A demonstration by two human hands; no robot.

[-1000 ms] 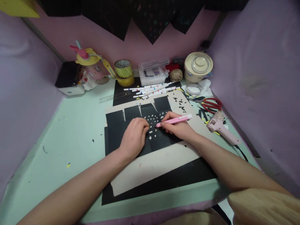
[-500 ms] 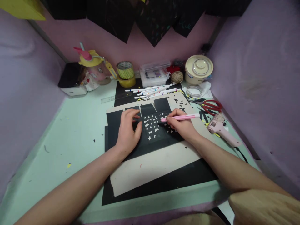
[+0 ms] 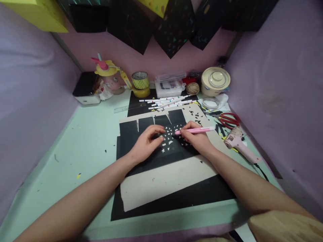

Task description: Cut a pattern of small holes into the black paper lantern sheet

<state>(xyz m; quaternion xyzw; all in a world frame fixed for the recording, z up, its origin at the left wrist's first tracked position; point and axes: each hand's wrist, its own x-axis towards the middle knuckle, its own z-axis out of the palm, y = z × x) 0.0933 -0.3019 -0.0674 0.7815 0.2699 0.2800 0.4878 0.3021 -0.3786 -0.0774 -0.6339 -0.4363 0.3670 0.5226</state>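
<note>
The black paper (image 3: pixel 128 143) lies flat on a pale board (image 3: pixel 156 185), which sits over a larger black sheet (image 3: pixel 196 195) on the green table (image 3: pixel 93 134). Four flaps stand along its far edge, split by narrow slits, and between the hands it is dotted with small openings, a star (image 3: pixel 163 151) among them.

The right hand (image 3: pixel 195 137) grips what looks like a pink craft knife (image 3: pixel 198 130) like a pen, its tip slanting down toward the paper between two groups of holes; whether the tip touches is too small to tell. The left hand (image 3: pixel 148 143) is partly spread, thumb apart from the fingers, at the left side of the holes — nothing shows in its grasp, and how firmly it presses cannot be told.

The step in hand seems to be cutting small shapes out of the paper, about partway across it: the left part is plain where it shows. The next move, as I judge it, calls for the left hand to steady the paper clear of the blade, and for a short, controlled stroke — the strips between neighbouring holes look thin enough to tear. Dark scraps (image 3: pixel 198 116) lie beyond the right hand.
</note>
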